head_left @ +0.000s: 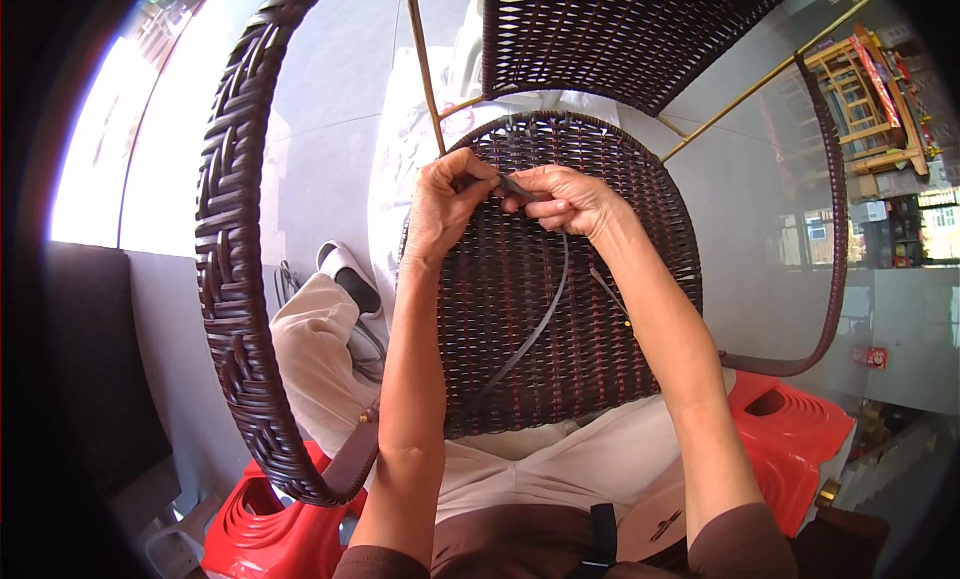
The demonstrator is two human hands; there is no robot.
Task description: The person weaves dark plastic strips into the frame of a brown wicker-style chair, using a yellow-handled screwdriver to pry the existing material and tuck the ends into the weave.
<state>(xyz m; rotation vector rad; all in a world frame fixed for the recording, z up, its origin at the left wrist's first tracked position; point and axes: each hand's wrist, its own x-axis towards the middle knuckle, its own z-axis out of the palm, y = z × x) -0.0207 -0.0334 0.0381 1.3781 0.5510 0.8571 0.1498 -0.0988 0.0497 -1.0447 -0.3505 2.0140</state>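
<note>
A dark brown woven chair seat [500, 319] lies over my lap, with reddish strands running through the weave. My left hand [447, 201] is above the seat's far part, thumb and fingers pinched on a narrow grey strip [546, 319]. Close beside it, my right hand [570, 201] pinches the same strip with curled fingers. From my right hand the strip's loose length curves down across the seat toward its near left side. A thin piece with a yellow spot [628, 324] lies by my right forearm; its kind is unclear.
The chair's woven backrest [610, 49] rises beyond the seat, beside bare golden metal rods [425, 69]. A thick braided armrest [235, 239] loops at left, a thinner one [838, 199] at right. Red plastic stools [265, 529] flank me. Wooden furniture [870, 109] stands far right.
</note>
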